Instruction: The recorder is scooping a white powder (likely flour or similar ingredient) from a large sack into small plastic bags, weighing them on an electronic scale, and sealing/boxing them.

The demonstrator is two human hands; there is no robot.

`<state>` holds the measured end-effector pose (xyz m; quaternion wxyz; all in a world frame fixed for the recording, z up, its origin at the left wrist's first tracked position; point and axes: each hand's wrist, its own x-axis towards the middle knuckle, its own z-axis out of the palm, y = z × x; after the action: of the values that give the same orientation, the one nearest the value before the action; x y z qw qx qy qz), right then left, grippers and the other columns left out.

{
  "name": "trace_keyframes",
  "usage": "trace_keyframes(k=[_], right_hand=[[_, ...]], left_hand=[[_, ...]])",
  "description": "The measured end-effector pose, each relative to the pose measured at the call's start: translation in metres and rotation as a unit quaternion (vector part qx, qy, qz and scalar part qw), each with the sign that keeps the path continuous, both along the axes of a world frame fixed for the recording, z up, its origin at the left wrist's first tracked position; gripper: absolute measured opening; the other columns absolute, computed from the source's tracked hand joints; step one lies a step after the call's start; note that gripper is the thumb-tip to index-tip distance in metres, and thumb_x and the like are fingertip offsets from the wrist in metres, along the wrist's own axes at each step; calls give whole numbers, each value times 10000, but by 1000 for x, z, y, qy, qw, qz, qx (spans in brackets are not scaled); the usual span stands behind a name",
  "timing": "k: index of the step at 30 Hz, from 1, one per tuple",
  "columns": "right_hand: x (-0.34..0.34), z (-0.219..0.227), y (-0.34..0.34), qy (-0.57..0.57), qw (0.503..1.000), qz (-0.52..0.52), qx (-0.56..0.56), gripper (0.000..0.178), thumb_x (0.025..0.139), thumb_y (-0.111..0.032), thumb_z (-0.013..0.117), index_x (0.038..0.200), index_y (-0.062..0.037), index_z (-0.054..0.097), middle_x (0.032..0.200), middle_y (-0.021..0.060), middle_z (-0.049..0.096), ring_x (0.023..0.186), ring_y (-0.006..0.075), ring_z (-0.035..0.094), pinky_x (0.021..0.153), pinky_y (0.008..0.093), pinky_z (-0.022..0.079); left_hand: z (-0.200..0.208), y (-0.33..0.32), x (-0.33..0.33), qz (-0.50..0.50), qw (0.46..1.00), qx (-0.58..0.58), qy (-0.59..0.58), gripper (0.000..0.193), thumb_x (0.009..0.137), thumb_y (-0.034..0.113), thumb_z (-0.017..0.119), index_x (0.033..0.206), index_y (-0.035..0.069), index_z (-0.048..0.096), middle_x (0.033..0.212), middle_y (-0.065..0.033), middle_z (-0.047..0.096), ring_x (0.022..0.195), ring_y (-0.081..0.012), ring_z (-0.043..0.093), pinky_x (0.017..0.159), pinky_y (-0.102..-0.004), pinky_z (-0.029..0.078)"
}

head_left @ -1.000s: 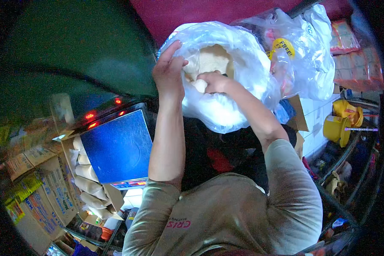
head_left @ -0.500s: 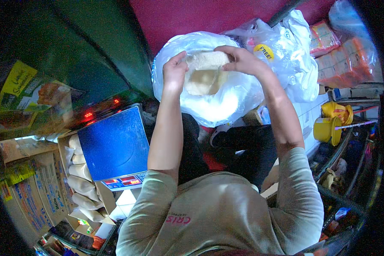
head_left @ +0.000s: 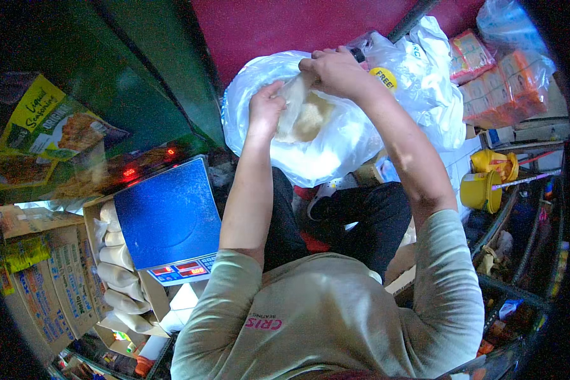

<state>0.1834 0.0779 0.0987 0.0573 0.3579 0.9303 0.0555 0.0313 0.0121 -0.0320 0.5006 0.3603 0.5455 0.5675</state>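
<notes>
A large white plastic bag stands wide open before me, with pale, off-white granular or powdery stuff inside. Above its mouth I hold a small clear plastic bag with pale contents, tilted between both hands. My left hand is closed at its left edge, thumb and fingers pinched together. My right hand grips the upper part from the right, the back of the hand turned up. The right fingertips are partly hidden behind the hand.
On my left lies a blue-topped digital scale with red displays. Beside it a cardboard box holds several filled pale bags. More plastic bags, orange packs and a yellow tub stand to the right.
My right hand has turned over and moved up and left, toward the left hand. The small bag, earlier spread between both hands, is now tilted and gathered at its upper end.
</notes>
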Motion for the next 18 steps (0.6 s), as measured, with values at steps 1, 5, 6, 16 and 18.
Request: trace_keyframes(k=[1, 5, 6, 16, 18], right_hand=[[-3, 1, 0, -15, 1000, 6, 15, 404, 737, -258, 707, 1115, -179, 588, 1025, 73, 611, 1027, 272, 581, 864, 455, 406], [-10, 6, -1, -53, 997, 24, 44, 402, 733, -205, 693, 1123, -195, 600, 1051, 78, 620, 1038, 266, 585, 870, 459, 420], [-11, 6, -1, -58, 997, 27, 45, 406, 728, -178, 688, 1125, -197, 605, 1062, 86, 625, 1040, 266, 589, 873, 464, 427], [-9, 9, -3, -55, 993, 39, 93, 350, 780, -250, 658, 1124, -212, 605, 1008, 53, 612, 991, 242, 589, 828, 418, 413], [-6, 11, -4, -43, 992, 42, 107, 347, 783, -256, 657, 1122, -206, 605, 1004, 57, 613, 988, 244, 591, 822, 417, 413]], left_hand=[[1, 0, 0, -3, 1000, 0, 7, 484, 717, -37, 512, 1198, -45, 569, 1046, -132, 634, 779, -145, 602, 698, -253, 487], [7, -2, 2, -6, 1000, -1, -4, 470, 729, -39, 514, 1196, -40, 573, 1077, -129, 625, 793, -140, 598, 691, -248, 488], [8, -2, 3, -6, 1000, -1, -14, 461, 737, -38, 514, 1194, -38, 575, 1067, -125, 629, 783, -137, 597, 686, -245, 486], [12, -2, 1, -19, 999, -25, -7, 430, 778, -48, 498, 1199, -23, 580, 1089, -97, 624, 761, -127, 589, 673, -227, 492], [12, -2, 1, -16, 999, -25, -13, 431, 770, -50, 499, 1191, -24, 586, 1058, -93, 634, 724, -120, 580, 660, -225, 486]])
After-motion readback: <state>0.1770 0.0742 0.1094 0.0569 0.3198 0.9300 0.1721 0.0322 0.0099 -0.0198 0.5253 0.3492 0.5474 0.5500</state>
